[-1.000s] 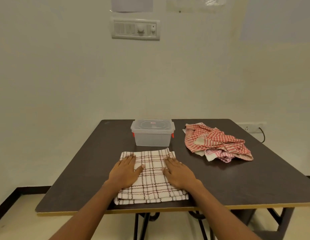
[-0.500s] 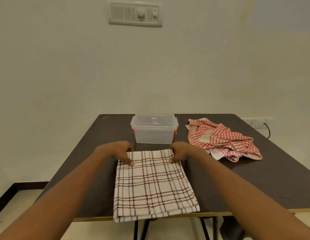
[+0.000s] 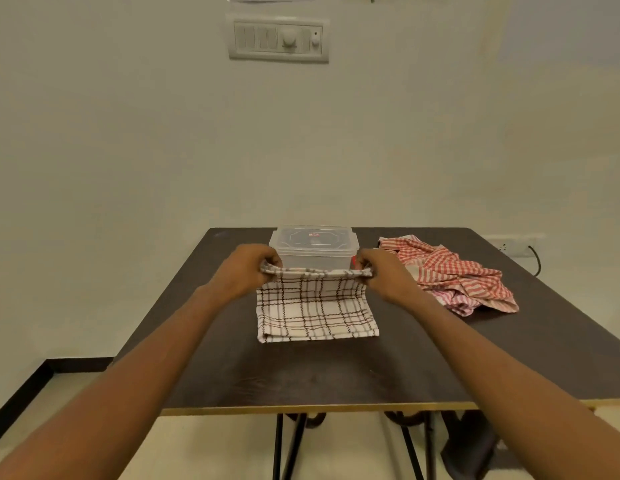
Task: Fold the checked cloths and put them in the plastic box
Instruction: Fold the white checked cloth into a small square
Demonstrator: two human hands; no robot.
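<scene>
Dark table (image 3: 336, 375): brown-checked cloth (image 3: 315, 313), far edge pinched and lifted by left hand (image 3: 246, 271) and right hand (image 3: 384, 275); lidded box (image 3: 313, 247) behind; red cloths (image 3: 454, 275) heaped beside.

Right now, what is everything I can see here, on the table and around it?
Table: one, dark brown top with a pale edge, black legs, against the wall.
Plastic box: one, clear with a lid on and red clips, far middle of the table.
Brown-checked cloth: one, white with brown lines, partly folded, in front of the box, far edge lifted.
Red-checked cloths: a crumpled pile, red and white, count unclear, right of the box.
Switch panel: one, white, on the wall above.
Wall socket: one, white, a black cable plugged in, far right.
Left hand: pinching the cloth's far left corner.
Right hand: pinching its far right corner.
</scene>
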